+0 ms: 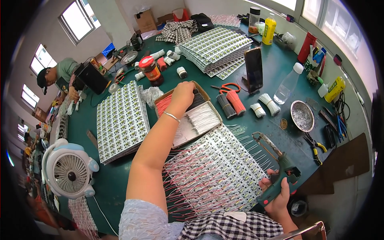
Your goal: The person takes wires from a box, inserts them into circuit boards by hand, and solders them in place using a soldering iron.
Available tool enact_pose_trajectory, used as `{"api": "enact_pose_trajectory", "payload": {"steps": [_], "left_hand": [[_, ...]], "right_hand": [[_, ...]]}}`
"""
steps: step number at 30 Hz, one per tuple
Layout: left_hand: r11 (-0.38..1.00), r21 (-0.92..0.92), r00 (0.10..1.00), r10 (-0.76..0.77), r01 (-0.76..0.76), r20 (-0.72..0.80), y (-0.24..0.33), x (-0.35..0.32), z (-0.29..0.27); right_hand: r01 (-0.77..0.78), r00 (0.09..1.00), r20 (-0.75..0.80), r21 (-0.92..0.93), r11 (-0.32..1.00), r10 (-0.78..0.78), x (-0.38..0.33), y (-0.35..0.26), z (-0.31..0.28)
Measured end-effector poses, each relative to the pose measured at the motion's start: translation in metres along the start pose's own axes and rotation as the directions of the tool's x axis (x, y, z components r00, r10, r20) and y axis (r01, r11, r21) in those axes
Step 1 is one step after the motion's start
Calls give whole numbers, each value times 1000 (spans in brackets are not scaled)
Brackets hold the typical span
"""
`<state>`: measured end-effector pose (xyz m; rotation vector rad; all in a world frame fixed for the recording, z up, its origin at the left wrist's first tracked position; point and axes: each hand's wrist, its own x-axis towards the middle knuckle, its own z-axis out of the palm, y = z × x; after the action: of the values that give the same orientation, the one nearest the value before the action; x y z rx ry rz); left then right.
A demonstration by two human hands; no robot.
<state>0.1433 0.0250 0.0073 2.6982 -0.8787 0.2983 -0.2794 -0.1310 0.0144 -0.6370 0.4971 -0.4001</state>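
Observation:
My left hand (183, 95) reaches into a cardboard box (217, 125) of cut wires, its fingers bent together over the black wires (199, 99). The fingertips are hidden, so what they pinch cannot be made out. Red wires (163, 105) and white wires (202, 119) lie in other compartments. My right hand (280, 196) is wrapped round a green soldering gun (285, 170), its metal tip pointing up and away over the right edge of a circuit board panel (224, 168). Red and white wires stick out from the panel's left part, and dark wires along its far right edge.
Stacked board panels stand left (122, 122) and at the back (216, 46). Right of the box are wire bundles (236, 102), orange-handled pliers (228, 87), a propped phone (254, 70), a water bottle (289, 85) and a metal bowl (302, 116). A fan (70, 172) stands left; another person (66, 72) sits beyond.

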Motion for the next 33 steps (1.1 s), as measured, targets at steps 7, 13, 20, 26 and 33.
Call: {"api": "enact_pose_trajectory", "payload": {"steps": [7,13,20,26,33], "left_hand": [[996,-90,1000,-10,9,-11,-11,0,3],[989,-118,995,-84,90,60,-5,3,-8],[989,10,989,-145,144,31,13,-4,-15],[997,76,992,30,-20,-123,-6,-4,-2],[999,35,992,-13,17,-125,1,0,-4]], "right_hand": [[2,1000,-7,-22,1000,-2,-2,1,-1],[-64,998,29,84,994,61,-14,13,-8],[192,976,117,-72,979,-182,-20,37,-6],[158,982,111,-65,985,-150,-20,33,1],[196,978,78,-35,980,-193,-8,24,-3]]}}
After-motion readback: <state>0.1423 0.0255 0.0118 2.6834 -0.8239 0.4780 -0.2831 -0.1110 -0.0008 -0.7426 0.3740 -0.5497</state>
